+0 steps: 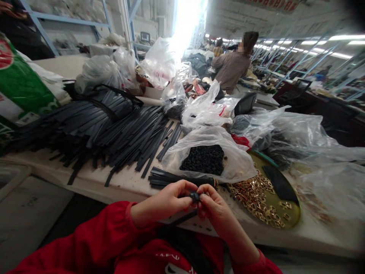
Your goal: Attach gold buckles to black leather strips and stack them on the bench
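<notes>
A black strap (195, 196) is pinched between my two hands above the table's front edge. My left hand (173, 198) is closed on it with thumb and index finger. My right hand (212, 203) grips the same strap from the other side, its fingertips close to the left ones. A dark length runs down and left below my hands towards my lap. Whatever small part lies under the right fingertips is hidden. Just behind my hands lies a small bundle of black straps (171, 177) with gold-coloured metal at its right end.
An open plastic bag of small black pieces (203, 160) stands beyond my hands. At right, a round yellowish tray (295, 215) holds many gold-coloured buckles (256, 198). Large piles of black straps (85, 121) cover the left. Clear plastic bags (299, 129) and another person (234, 68) are farther back.
</notes>
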`<act>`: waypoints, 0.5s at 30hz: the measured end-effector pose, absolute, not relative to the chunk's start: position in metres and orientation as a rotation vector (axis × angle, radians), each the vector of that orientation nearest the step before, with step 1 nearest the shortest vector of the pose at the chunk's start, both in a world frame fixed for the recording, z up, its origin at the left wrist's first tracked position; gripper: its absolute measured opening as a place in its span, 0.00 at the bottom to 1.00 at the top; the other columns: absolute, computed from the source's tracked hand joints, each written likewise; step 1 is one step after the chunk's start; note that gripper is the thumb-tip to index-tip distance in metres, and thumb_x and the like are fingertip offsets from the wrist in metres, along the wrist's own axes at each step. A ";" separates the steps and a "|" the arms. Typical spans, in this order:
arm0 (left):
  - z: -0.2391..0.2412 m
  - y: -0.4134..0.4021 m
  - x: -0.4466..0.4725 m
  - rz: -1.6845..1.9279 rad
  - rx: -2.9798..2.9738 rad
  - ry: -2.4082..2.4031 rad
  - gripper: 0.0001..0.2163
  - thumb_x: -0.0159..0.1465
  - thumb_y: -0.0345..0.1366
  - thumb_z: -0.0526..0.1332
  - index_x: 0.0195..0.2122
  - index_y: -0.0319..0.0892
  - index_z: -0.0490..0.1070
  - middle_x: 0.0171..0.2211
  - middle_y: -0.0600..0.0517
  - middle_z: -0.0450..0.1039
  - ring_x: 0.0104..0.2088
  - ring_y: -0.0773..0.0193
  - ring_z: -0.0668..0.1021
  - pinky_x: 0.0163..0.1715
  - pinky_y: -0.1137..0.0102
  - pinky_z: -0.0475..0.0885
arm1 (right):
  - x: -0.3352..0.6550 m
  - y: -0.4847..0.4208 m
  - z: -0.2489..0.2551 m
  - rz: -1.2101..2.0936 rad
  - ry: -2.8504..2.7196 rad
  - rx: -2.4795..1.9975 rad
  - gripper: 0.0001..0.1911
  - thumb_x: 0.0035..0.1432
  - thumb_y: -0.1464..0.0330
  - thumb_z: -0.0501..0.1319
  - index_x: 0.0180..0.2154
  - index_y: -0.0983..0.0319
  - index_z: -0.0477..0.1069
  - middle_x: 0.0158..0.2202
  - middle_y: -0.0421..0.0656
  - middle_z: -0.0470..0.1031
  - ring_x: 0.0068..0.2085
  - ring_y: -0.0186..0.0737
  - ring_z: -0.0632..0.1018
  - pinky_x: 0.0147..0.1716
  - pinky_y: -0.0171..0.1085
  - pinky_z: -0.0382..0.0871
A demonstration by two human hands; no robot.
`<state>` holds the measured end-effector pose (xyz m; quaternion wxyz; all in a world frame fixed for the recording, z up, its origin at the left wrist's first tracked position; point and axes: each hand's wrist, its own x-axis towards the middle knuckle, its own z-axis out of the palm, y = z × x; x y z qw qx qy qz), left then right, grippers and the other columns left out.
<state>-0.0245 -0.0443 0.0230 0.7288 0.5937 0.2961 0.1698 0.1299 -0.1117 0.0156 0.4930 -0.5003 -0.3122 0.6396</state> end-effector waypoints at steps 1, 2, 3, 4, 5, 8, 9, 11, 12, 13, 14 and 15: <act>0.022 -0.045 -0.024 0.380 1.264 0.638 0.16 0.56 0.33 0.57 0.46 0.37 0.63 0.35 0.50 0.71 0.31 0.69 0.73 0.29 0.75 0.65 | 0.129 -0.112 0.016 1.583 -0.711 -1.190 0.12 0.50 0.60 0.59 0.33 0.59 0.60 0.18 0.31 0.64 0.16 0.26 0.61 0.16 0.27 0.55; 0.021 -0.045 -0.024 0.378 1.231 0.621 0.16 0.57 0.34 0.57 0.46 0.37 0.62 0.34 0.51 0.71 0.30 0.69 0.72 0.27 0.76 0.65 | 0.129 -0.112 0.015 1.592 -0.685 -1.179 0.13 0.50 0.60 0.60 0.32 0.59 0.60 0.18 0.31 0.64 0.15 0.25 0.61 0.16 0.27 0.55; 0.021 -0.045 -0.024 0.369 1.212 0.604 0.16 0.57 0.34 0.57 0.46 0.37 0.62 0.33 0.51 0.70 0.29 0.70 0.72 0.26 0.76 0.64 | 0.129 -0.112 0.015 1.586 -0.683 -1.180 0.13 0.50 0.60 0.60 0.31 0.60 0.60 0.18 0.31 0.64 0.15 0.25 0.62 0.16 0.27 0.55; 0.022 -0.046 -0.024 0.359 1.208 0.592 0.16 0.57 0.35 0.57 0.47 0.37 0.61 0.32 0.52 0.70 0.28 0.71 0.71 0.25 0.76 0.63 | 0.129 -0.112 0.014 1.570 -0.696 -1.188 0.14 0.50 0.60 0.61 0.31 0.60 0.60 0.18 0.31 0.65 0.15 0.25 0.62 0.16 0.27 0.55; 0.024 -0.046 -0.025 0.350 1.213 0.584 0.17 0.57 0.35 0.57 0.47 0.37 0.61 0.32 0.52 0.69 0.28 0.71 0.71 0.25 0.77 0.63 | 0.129 -0.113 0.014 1.553 -0.715 -1.199 0.14 0.50 0.59 0.62 0.30 0.60 0.59 0.18 0.32 0.65 0.15 0.25 0.62 0.16 0.26 0.55; 0.032 -0.047 -0.025 0.357 1.239 0.567 0.17 0.57 0.37 0.58 0.46 0.37 0.61 0.33 0.51 0.70 0.30 0.70 0.71 0.27 0.75 0.63 | 0.131 -0.112 0.015 1.572 -0.724 -1.216 0.16 0.48 0.59 0.63 0.29 0.60 0.59 0.18 0.33 0.67 0.15 0.25 0.63 0.15 0.26 0.54; 0.035 -0.047 -0.025 0.361 1.244 0.568 0.17 0.57 0.37 0.58 0.46 0.38 0.61 0.32 0.51 0.69 0.30 0.69 0.71 0.28 0.75 0.63 | 0.132 -0.112 0.017 1.611 -0.699 -1.202 0.16 0.48 0.59 0.64 0.29 0.60 0.58 0.18 0.33 0.67 0.14 0.25 0.63 0.15 0.26 0.54; 0.041 -0.047 -0.025 0.361 1.244 0.567 0.17 0.56 0.38 0.59 0.46 0.38 0.61 0.31 0.52 0.68 0.30 0.69 0.70 0.27 0.75 0.62 | 0.133 -0.110 0.021 1.718 -0.624 -1.146 0.17 0.47 0.58 0.64 0.28 0.59 0.57 0.17 0.31 0.65 0.14 0.24 0.60 0.14 0.25 0.52; 0.043 -0.046 -0.025 0.357 1.241 0.571 0.18 0.55 0.38 0.59 0.46 0.38 0.61 0.29 0.53 0.67 0.28 0.70 0.69 0.26 0.76 0.61 | 0.133 -0.110 0.023 1.768 -0.586 -1.118 0.18 0.46 0.58 0.64 0.28 0.59 0.57 0.17 0.31 0.64 0.14 0.24 0.59 0.14 0.25 0.51; 0.045 -0.046 -0.025 0.349 1.237 0.575 0.19 0.54 0.37 0.59 0.46 0.39 0.61 0.28 0.55 0.66 0.27 0.71 0.68 0.25 0.76 0.60 | 0.132 -0.110 0.024 1.798 -0.563 -1.103 0.19 0.45 0.57 0.64 0.28 0.59 0.56 0.17 0.31 0.64 0.14 0.23 0.59 0.14 0.25 0.51; 0.046 -0.045 -0.025 0.341 1.235 0.584 0.20 0.53 0.36 0.59 0.47 0.39 0.60 0.26 0.56 0.65 0.25 0.72 0.67 0.24 0.76 0.60 | 0.132 -0.110 0.024 1.800 -0.570 -1.108 0.19 0.46 0.56 0.64 0.27 0.59 0.56 0.17 0.31 0.64 0.14 0.24 0.58 0.14 0.25 0.51; 0.047 -0.045 -0.024 0.332 1.238 0.599 0.21 0.52 0.36 0.59 0.47 0.39 0.60 0.25 0.57 0.63 0.24 0.72 0.66 0.23 0.77 0.60 | 0.132 -0.111 0.023 1.765 -0.621 -1.141 0.19 0.46 0.55 0.63 0.28 0.59 0.56 0.17 0.31 0.64 0.14 0.24 0.58 0.14 0.25 0.51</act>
